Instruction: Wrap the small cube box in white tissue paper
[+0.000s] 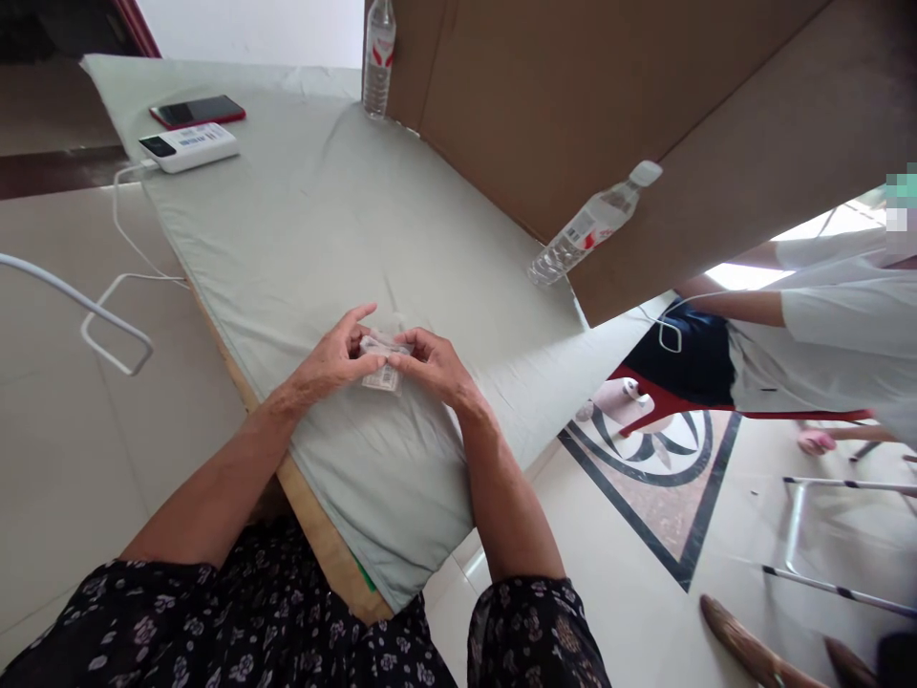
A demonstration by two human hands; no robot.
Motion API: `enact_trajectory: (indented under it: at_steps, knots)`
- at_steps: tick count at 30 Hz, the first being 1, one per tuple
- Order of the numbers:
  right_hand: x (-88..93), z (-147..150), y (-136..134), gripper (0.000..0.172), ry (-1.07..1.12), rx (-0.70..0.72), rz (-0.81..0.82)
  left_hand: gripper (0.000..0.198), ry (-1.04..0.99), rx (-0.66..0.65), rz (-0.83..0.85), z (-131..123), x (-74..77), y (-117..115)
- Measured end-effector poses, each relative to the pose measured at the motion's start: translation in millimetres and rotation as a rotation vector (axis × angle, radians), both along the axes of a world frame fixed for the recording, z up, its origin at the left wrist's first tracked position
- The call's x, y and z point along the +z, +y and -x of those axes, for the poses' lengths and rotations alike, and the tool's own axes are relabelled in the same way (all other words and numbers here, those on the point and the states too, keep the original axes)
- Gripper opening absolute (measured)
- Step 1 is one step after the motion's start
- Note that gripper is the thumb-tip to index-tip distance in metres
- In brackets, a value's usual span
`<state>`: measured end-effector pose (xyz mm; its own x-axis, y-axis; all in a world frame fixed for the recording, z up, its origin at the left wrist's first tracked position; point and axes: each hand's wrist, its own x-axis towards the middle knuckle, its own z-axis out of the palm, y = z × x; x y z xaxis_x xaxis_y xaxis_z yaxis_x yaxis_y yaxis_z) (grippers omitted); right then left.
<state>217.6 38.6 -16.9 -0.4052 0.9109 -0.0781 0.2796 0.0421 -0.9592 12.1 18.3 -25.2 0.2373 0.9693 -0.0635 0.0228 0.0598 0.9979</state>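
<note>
Between my two hands, just above the cloth-covered table (301,229), is a small clear plastic packet (383,376) with a white printed label on its lower part. My left hand (336,355) pinches its left side, thumb on the near face and index finger stretched away. From the right, my right hand (436,365) pinches the packet's upper edge between thumb and fingers. Both thumb tips nearly meet at the middle of the packet. What lies inside the plastic is too small to make out.
A white power bank (193,148) with a cable and a dark phone (199,112) lie at the far left. Two water bottles, one far (379,62) and one nearer (591,227), stand by a brown cardboard panel (544,105). Another person (823,334) sits at the right.
</note>
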Motion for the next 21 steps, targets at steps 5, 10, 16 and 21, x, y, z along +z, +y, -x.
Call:
enact_trajectory:
  at_steps: [5,10,16,21]
  knots:
    - [-1.6,3.5,-1.8,0.042,0.061,-0.025,0.065,0.105,0.01,-0.003,0.035,1.2,-4.0,0.2]
    - [-1.1,8.8,5.0,0.041,0.082,-0.132,0.008,0.104,0.007,-0.004,0.051,0.8,-5.5,0.7]
    - [-7.5,21.1,18.3,0.034,0.179,-0.157,0.027,0.102,0.003,-0.003,0.037,-0.4,-4.7,-0.8]
    - [-11.4,24.6,16.2,0.018,0.268,-0.18,-0.055,0.098,0.049,0.005,-0.05,-0.2,-14.6,2.4]
